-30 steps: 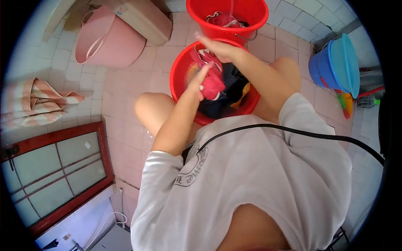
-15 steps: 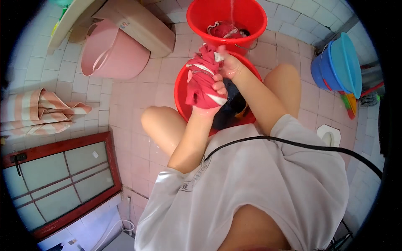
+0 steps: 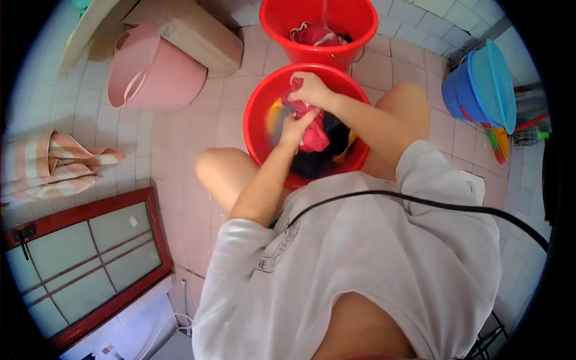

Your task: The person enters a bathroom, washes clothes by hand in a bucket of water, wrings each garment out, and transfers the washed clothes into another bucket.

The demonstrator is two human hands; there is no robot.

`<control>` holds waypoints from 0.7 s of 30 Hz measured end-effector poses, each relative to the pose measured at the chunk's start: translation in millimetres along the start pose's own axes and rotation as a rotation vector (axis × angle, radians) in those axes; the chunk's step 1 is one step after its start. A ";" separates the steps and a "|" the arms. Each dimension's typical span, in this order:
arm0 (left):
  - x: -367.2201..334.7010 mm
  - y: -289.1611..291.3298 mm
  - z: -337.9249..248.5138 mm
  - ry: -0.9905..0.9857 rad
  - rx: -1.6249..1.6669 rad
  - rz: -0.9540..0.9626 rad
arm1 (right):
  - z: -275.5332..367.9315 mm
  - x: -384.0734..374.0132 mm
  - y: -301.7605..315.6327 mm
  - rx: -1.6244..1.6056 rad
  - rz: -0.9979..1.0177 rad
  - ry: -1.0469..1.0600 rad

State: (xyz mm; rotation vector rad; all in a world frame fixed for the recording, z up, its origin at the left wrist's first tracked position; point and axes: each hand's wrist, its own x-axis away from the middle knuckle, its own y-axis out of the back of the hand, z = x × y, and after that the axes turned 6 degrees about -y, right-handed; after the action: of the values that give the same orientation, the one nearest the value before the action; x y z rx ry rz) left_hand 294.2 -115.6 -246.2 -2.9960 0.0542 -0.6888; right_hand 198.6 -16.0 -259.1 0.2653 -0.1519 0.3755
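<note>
A round red plastic basin (image 3: 257,129) sits at frame centre, presumably for easy reach. Bunched pinkish-red cloth (image 3: 315,139) is over its opening, probably so drips land inside; the left hand (image 3: 295,129) and right hand (image 3: 313,90) grip it, fingers closed. Counted: one basin, one red plastic bucket (image 3: 318,56) upper centre, one held cloth, two hands.

First: What is hidden in your grip?

Second: Your left hand (image 3: 295,129) and right hand (image 3: 312,89) cover the middle of a red cloth (image 3: 315,139), part of its folds lost from view.

First: And farther out?

Second: The far red bucket (image 3: 276,27) is cropped by the top edge, which also cuts off the water stream (image 3: 324,12) falling into it. Your right sleeve (image 3: 420,162) partly covers a white fixture (image 3: 476,183); the print (image 3: 279,255) on your creased shirt (image 3: 372,252) is too small to read.
</note>
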 end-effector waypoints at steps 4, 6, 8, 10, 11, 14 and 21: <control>2.4 0.0 11.1 -0.008 0.523 0.129 | 6.8 3.8 5.8 -0.101 -0.114 0.117; 14.1 3.8 6.3 0.145 1.039 0.243 | 34.9 6.0 10.0 -0.012 -0.249 0.491; 5.3 -4.6 9.1 0.115 1.000 0.189 | 66.3 17.5 7.0 0.027 -0.155 0.657; 3.5 -7.9 -1.0 0.229 1.021 0.167 | 82.1 25.8 3.4 0.105 -0.074 0.947; 4.5 -5.5 -4.8 0.230 1.015 0.171 | 87.3 29.4 2.2 0.140 -0.086 1.078; 16.9 -4.1 -31.4 0.123 1.221 0.185 | 94.0 44.3 6.3 0.000 -0.183 1.054; 12.9 22.2 -80.7 -0.674 0.433 -0.408 | 59.0 40.0 13.8 -1.221 -0.086 -0.180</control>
State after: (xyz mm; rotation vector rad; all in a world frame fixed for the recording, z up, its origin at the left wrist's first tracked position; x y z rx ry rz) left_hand 270.1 -143.0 -169.8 -2.6525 -0.6560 0.2952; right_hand 224.4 -6.6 -191.9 -0.8998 -0.5116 0.1221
